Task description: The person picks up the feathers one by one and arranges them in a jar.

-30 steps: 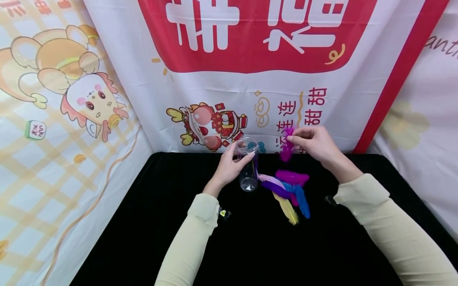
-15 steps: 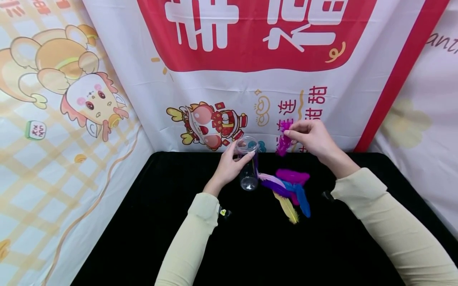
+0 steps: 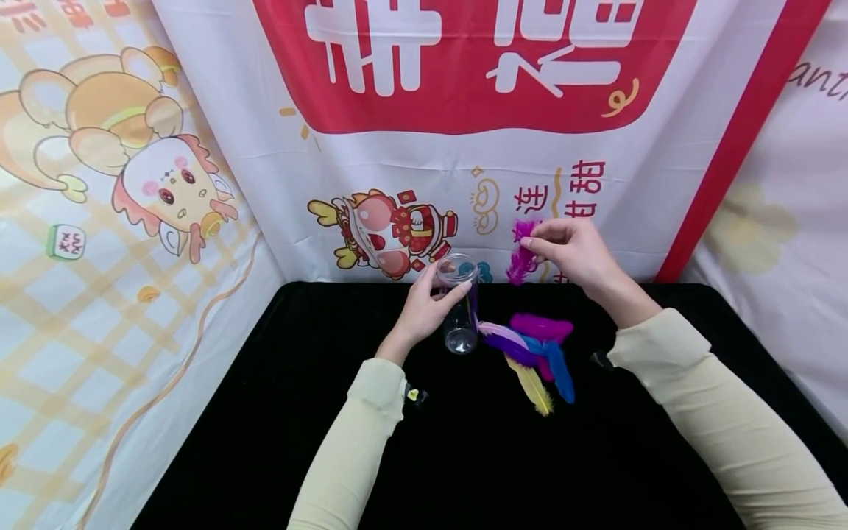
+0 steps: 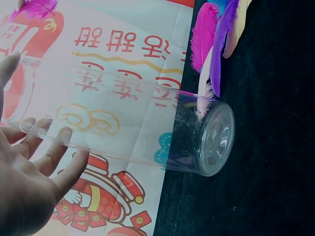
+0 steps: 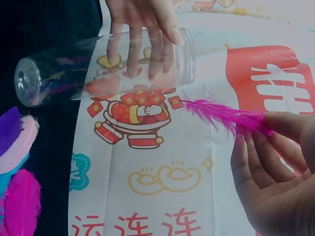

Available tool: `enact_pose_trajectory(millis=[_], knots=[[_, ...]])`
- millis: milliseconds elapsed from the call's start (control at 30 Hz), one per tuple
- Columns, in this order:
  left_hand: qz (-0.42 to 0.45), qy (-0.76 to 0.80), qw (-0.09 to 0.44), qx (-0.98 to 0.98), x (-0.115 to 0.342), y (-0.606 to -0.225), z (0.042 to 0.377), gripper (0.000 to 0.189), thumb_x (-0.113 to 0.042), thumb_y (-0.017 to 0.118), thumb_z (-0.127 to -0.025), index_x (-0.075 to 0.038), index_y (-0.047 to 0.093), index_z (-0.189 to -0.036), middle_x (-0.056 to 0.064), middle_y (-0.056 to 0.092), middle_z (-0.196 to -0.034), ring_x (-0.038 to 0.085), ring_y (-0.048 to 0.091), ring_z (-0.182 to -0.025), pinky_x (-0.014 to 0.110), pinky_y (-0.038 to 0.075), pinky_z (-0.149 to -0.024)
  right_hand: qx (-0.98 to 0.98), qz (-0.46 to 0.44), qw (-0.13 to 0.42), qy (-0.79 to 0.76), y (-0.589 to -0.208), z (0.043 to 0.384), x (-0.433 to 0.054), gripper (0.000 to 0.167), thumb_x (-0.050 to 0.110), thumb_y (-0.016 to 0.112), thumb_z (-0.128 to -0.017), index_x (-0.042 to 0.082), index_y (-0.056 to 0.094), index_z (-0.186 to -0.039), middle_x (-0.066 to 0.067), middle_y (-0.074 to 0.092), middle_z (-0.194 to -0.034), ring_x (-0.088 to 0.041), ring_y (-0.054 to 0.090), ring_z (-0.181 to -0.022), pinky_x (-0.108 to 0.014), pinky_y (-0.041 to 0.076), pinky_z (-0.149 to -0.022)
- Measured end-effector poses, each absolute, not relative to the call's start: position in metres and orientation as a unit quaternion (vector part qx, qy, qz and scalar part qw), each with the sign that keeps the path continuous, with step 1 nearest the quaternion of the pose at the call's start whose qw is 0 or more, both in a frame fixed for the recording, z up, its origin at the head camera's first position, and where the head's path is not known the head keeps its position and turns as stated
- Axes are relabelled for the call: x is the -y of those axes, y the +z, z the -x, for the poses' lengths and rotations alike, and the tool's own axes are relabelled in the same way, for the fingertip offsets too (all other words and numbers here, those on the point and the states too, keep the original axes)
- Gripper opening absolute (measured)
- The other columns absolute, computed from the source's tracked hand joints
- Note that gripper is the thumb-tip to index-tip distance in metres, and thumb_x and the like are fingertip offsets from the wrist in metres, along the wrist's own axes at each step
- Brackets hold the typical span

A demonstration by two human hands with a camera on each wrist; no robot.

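My left hand (image 3: 424, 305) grips a clear plastic jar (image 3: 460, 316) near its open, threaded mouth, thumb on one side and fingers round the other. No lid is on the jar, and nothing shows inside it in the left wrist view. Up and to the right, my right hand (image 3: 576, 254) pinches a magenta feather (image 5: 221, 114) between thumb and fingers. The feather's wispy tip points toward the jar's mouth in the right wrist view, a little apart from it. Beside the jar lies a loose pile of feathers: magenta (image 3: 542, 327), purple (image 3: 509, 350), pink (image 4: 204, 81), blue (image 3: 560, 372) and yellow (image 3: 532, 384).
A black cloth-covered table (image 3: 503, 471) lies under the work. Right behind its far edge hangs a white and red printed cloth (image 3: 411, 162). A patterned cloth (image 3: 119, 294) stands along the left side, and another pale cloth (image 3: 762, 221) along the right.
My right hand has risen slightly and moved left with the magenta feather, closer to the jar. The left hand, the jar and the pile of feathers have stayed in place.
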State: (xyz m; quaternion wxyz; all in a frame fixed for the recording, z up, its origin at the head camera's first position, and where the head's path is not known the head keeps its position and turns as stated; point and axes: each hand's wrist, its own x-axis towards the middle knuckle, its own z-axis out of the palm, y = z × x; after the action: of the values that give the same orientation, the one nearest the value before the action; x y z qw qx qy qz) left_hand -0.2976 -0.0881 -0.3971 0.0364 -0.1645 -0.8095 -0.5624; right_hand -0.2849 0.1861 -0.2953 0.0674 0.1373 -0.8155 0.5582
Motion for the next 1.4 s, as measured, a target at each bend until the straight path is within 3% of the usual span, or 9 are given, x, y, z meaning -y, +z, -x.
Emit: enact_pose_trajectory(millis=[433,667,1133,1400], knots=[[0.165,-0.564,0.041,0.808,0.088,-0.398,0.298,0.069,-0.049,0.069,-0.096,-0.016,0.044,-0.151,0.005,0.050,-0.144,0.025,0.058,-0.125,0.045,0.051,-0.104,0.804,-0.143,0.084,0.570,-0.291,0.289,-0.178,0.025,0.023,0.076,-0.095,-0.001,0.075,-0.101,0.004,0.076,-0.086,-0.013,0.066,-0.074,-0.027,0.052,-0.067],[0.167,-0.567,0.041,0.806,0.088,-0.398,0.296,0.069,-0.049,0.069,-0.096,-0.015,0.044,-0.151,0.006,0.051,-0.143,0.026,0.057,-0.125,0.045,0.051,-0.103,0.803,-0.141,0.084,0.573,-0.287,0.288,-0.174,0.028,0.027,0.076,-0.095,0.000,0.075,-0.103,0.004,0.076,-0.090,-0.017,0.064,-0.089,-0.027,0.051,-0.076],[0.167,-0.567,0.045,0.806,0.087,-0.396,0.296,0.068,-0.047,0.069,-0.096,-0.015,0.044,-0.151,0.005,0.051,-0.143,0.025,0.057,-0.126,0.045,0.051,-0.103,0.786,-0.156,0.093,0.590,-0.277,0.290,-0.159,0.029,0.027,0.076,-0.095,0.000,0.074,-0.104,-0.001,0.077,-0.094,-0.021,0.070,-0.085,-0.029,0.057,-0.078],[0.167,-0.567,0.042,0.805,0.088,-0.398,0.297,0.068,-0.048,0.069,-0.096,-0.016,0.044,-0.151,0.005,0.051,-0.143,0.023,0.055,-0.129,0.044,0.051,-0.104,0.792,-0.152,0.101,0.582,-0.278,0.293,-0.153,0.029,0.030,0.076,-0.095,0.003,0.075,-0.106,-0.001,0.077,-0.098,-0.020,0.067,-0.092,-0.035,0.056,-0.084]])
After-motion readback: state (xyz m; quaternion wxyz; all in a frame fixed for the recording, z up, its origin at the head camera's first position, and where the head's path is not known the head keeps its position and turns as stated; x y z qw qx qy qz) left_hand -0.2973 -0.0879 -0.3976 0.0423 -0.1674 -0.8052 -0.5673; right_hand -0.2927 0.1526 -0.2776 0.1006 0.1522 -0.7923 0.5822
